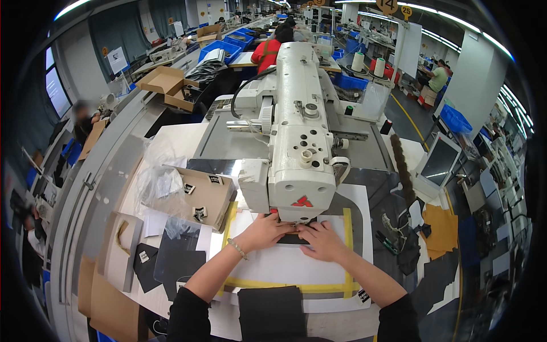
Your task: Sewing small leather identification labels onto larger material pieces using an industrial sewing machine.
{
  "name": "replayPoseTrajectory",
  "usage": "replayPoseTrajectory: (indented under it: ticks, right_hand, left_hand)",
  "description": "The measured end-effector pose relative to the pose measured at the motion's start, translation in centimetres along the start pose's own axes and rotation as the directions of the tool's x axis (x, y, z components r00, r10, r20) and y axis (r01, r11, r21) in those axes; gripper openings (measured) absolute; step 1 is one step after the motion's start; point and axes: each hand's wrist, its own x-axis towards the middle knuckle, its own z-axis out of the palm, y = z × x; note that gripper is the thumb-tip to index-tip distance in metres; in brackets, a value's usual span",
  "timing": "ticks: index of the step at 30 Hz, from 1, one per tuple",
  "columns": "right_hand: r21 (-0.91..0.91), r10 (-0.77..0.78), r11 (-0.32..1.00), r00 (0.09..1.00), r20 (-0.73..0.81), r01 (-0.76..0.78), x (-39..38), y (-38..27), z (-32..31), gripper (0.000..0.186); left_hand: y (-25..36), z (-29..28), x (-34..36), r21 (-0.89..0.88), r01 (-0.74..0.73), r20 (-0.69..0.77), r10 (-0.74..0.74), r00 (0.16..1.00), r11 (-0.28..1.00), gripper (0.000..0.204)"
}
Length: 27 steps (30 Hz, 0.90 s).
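Observation:
Both my hands are under the head of a white industrial sewing machine (296,142). My left hand (266,232) points its outstretched fingers to the right, the tips at a small dark fabric piece (292,239) below the needle area. My right hand (323,241) lies on the same piece from the other side, fingers spread and thumb apart. Beneath them lies a white sheet (268,267) framed with yellow tape (319,288). The machine head and my fingers hide the fingertips' exact contact. A stack of dark fabric pieces (272,313) rests at the near edge, between my forearms.
Left of the machine sits a cardboard box (219,196) with small labels and clear plastic (162,179). Dark fabric (181,268) lies nearer. On the right are green-handled snips (387,242), mustard fabric (440,228) and a control screen (440,159). Other people work farther back.

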Motion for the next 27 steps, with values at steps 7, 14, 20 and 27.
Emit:
replayPoseTrajectory:
  ticks: [7, 14, 20, 27]
  right_hand:
    - [-0.041, -0.038, 0.999, 0.993, -0.114, 0.033, 0.2, -0.3, 0.1, 0.029]
    - [0.013, 0.003, 1.000, 0.968, -0.252, 0.001, -0.3, -0.4, -0.1, 0.025]
    - [0.005, -0.020, 1.000, 0.950, -0.312, 0.023, -0.3, -0.3, 0.0, 0.022]
    - [0.008, -0.003, 1.000, 0.928, -0.373, 0.007, -0.2, 0.6, 0.1, 0.020]
  left_hand:
    - [1.1, 0.2, -0.4, 0.048, 0.067, -0.019, -0.067, 0.998, 0.997, 0.029]
    - [1.7, 0.0, -0.5, 0.065, 0.117, 0.030, -0.119, 0.992, 0.991, 0.034]
    - [1.6, 0.2, -0.7, 0.044, 0.119, 0.027, -0.120, 0.992, 0.992, 0.036]
    - [0.9, 0.3, -0.3, 0.081, 0.095, -0.019, -0.094, 0.995, 0.992, 0.039]
